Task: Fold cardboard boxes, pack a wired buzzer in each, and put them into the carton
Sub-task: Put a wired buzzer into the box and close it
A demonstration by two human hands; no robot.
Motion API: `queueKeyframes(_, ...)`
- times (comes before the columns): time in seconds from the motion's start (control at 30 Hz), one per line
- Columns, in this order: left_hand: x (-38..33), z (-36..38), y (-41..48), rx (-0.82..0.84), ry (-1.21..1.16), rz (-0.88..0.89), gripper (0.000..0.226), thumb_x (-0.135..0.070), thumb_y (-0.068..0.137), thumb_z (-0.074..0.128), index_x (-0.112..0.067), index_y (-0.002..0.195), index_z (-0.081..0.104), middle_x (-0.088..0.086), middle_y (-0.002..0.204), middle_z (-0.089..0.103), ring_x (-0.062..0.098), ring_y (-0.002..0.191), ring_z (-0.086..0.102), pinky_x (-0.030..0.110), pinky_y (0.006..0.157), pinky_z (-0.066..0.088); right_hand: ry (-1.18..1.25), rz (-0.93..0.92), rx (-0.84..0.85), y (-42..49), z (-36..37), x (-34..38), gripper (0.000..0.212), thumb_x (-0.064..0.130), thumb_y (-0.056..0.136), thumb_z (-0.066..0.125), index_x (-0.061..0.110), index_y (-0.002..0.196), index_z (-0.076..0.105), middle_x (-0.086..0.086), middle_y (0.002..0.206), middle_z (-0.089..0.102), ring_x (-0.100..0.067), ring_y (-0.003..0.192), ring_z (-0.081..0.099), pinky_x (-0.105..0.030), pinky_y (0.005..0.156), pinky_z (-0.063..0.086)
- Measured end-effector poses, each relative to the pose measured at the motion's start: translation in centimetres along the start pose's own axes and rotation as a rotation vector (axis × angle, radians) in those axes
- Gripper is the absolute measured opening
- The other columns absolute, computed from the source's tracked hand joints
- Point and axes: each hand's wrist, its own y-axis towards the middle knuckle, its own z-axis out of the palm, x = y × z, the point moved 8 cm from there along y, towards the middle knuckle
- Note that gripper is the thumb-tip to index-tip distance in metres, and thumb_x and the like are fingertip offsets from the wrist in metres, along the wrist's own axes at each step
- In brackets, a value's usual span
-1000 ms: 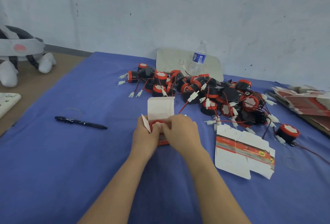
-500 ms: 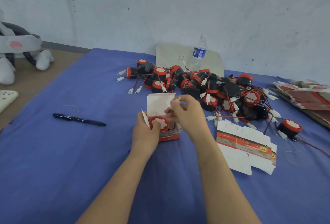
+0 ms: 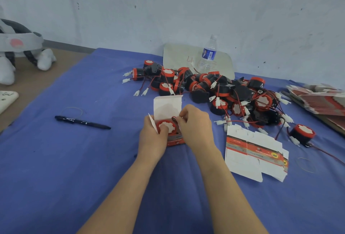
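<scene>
A small red-and-white cardboard box (image 3: 174, 139) stands on the blue cloth in the middle, its white lid flap (image 3: 167, 108) upright. A red-topped black buzzer (image 3: 166, 126) sits inside it. My left hand (image 3: 153, 137) grips the box's left side, thumb on the buzzer. My right hand (image 3: 195, 128) pinches the buzzer's red-black wire at the box's opening. A pile of wired buzzers (image 3: 209, 88) lies behind. Flat unfolded boxes (image 3: 253, 151) lie to the right.
A black pen (image 3: 82, 122) lies on the left of the cloth, with a rubber band beside it. A water bottle (image 3: 208, 54) stands at the back by a pale board. A stack of flat boxes (image 3: 319, 101) is at the right edge. One loose buzzer (image 3: 302, 134) sits right.
My right hand rose from the box with the wire half a second ago, and has now come back down to the box's opening, tucking the wire beside the buzzer.
</scene>
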Motion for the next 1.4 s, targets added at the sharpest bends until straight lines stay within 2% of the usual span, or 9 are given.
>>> queueKeyframes(0.37,-0.2,0.1,0.0,0.002,0.026,0.004,0.015,-0.013,0.096,0.049,-0.022,0.106,0.041,-0.014,0.088,0.053,0.002,0.075,0.054,0.002,0.05,0.042,-0.404,0.025,0.294,1.7,1.4,1.3,0.011,0.001,0.088,0.052,0.008,0.081,0.058,-0.004,0.064,0.045,-0.016,0.052,0.038,-0.024,0.043,0.029)
queueKeyframes(0.47,-0.3,0.1,-0.1,0.01,0.024,0.014,0.015,-0.013,0.096,0.049,-0.021,0.106,0.042,-0.013,0.088,0.053,0.003,0.075,0.054,0.002,0.051,0.042,-0.468,0.039,0.311,1.5,1.9,0.9,0.026,0.003,0.086,0.051,0.012,0.064,0.039,-0.005,0.067,0.037,-0.022,0.068,0.04,-0.029,0.057,0.034)
queueKeyframes(0.73,-0.5,-0.1,-0.1,-0.004,0.076,0.036,0.011,-0.012,0.092,0.053,-0.017,0.1,0.049,0.001,0.101,0.058,0.012,0.088,0.057,0.013,0.062,0.047,-0.394,0.069,0.296,1.0,1.9,-0.7,0.026,0.016,0.093,0.05,0.025,0.112,0.066,-0.011,0.118,0.044,-0.033,0.108,0.04,-0.036,0.089,0.037)
queueKeyframes(0.83,-0.8,-0.6,-0.1,-0.08,0.198,0.091,0.02,-0.013,0.088,0.058,-0.008,0.108,0.056,0.009,0.114,0.053,0.02,0.106,0.049,0.036,0.084,0.049,-0.24,0.066,0.316,0.2,1.4,-1.8,0.027,0.024,0.096,0.049,0.034,0.111,0.069,-0.009,0.134,0.036,-0.034,0.122,0.032,-0.039,0.099,0.033)
queueKeyframes(0.93,-2.2,-1.5,-1.1,-0.206,0.26,0.205,0.038,-0.015,0.085,0.065,-0.012,0.119,0.047,-0.003,0.113,0.041,0.015,0.105,0.043,0.03,0.084,0.042,0.079,0.064,0.203,-0.7,0.5,-2.7,0.03,0.022,0.094,0.056,0.028,0.123,0.063,-0.005,0.151,0.023,-0.027,0.135,0.029,-0.033,0.102,0.032)
queueKeyframes(1.03,-3.3,-1.1,-1.7,-0.193,0.276,0.306,0.037,-0.014,0.086,0.064,-0.022,0.11,0.037,-0.006,0.109,0.04,0.017,0.096,0.05,0.029,0.073,0.044,0.17,0.111,0.022,-1.0,-0.3,-3.5,0.058,0.024,0.088,0.066,0.02,0.14,0.039,-0.005,0.139,0.037,-0.02,0.111,0.049,-0.026,0.082,0.039)
queueKeyframes(1.17,-3.7,-0.5,-2.0,-0.121,0.36,0.403,0.029,-0.022,0.09,0.063,-0.017,0.113,0.047,-0.008,0.109,0.048,0.019,0.097,0.051,0.035,0.078,0.048,0.283,0.05,-0.097,-1.3,-0.5,-2.6,0.036,0.02,0.089,0.064,0.016,0.121,0.049,-0.001,0.102,0.064,-0.018,0.085,0.058,-0.024,0.063,0.041)
queueKeyframes(1.3,-3.7,0.2,-2.1,-0.024,0.332,0.405,0.039,-0.052,0.089,0.044,-0.019,0.095,0.063,-0.012,0.102,0.055,0.013,0.101,0.046,0.021,0.081,0.039,0.247,-0.051,-0.059,-1.4,-0.3,-2.1,0.024,0.03,0.093,0.058,0.01,0.088,0.07,0.002,0.087,0.067,-0.015,0.083,0.061,-0.023,0.068,0.046)
queueKeyframes(1.4,-2.9,0.0,-1.5,-0.021,0.196,0.316,0.02,-0.029,0.097,0.048,-0.018,0.094,0.064,-0.007,0.114,0.047,0.007,0.095,0.052,0.027,0.085,0.047,0.266,-0.052,-0.008,-1.2,0.1,-2.5,0.025,0.023,0.095,0.056,0.005,0.085,0.071,-0.004,0.095,0.066,-0.017,0.087,0.058,-0.023,0.072,0.043)
